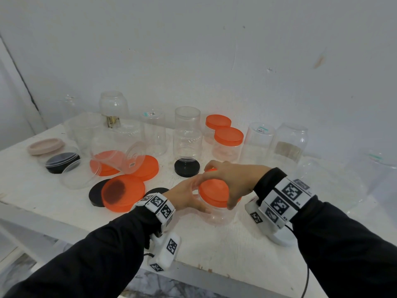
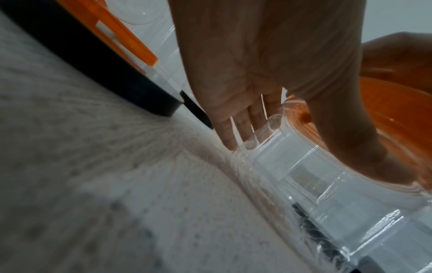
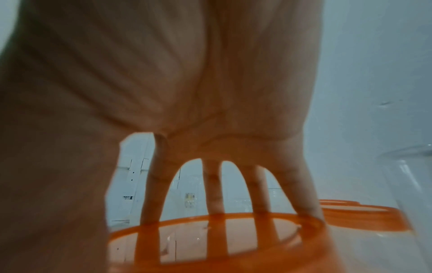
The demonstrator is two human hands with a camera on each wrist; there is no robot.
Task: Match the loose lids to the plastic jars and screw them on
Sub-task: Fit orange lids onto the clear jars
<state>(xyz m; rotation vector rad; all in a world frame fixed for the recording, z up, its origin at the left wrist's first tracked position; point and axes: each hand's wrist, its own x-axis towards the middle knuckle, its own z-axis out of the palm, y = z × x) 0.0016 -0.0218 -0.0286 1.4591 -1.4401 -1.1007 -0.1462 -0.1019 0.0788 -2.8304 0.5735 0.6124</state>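
Observation:
A clear plastic jar (image 1: pixel 217 216) stands near the table's front edge with an orange lid (image 1: pixel 212 193) on its mouth. My left hand (image 1: pixel 187 196) wraps the jar's side just under the lid, thumb in front; in the left wrist view its fingers (image 2: pixel 236 129) curl round the clear jar (image 2: pixel 327 184). My right hand (image 1: pixel 229 179) sits over the orange lid, fingers spread down its rim and thumb on the near side. The right wrist view shows those fingers (image 3: pixel 216 194) gripping the orange lid (image 3: pixel 233 236) from above.
Loose orange lids (image 1: pixel 123 193) and black lids (image 1: pixel 187 167) lie to the left and behind. A jar lies on its side (image 1: pixel 118 157). Several empty clear jars (image 1: pixel 188 130) and two orange-capped jars (image 1: pixel 228 143) stand along the wall. The white table (image 1: pixel 214 250) has its edge just before me.

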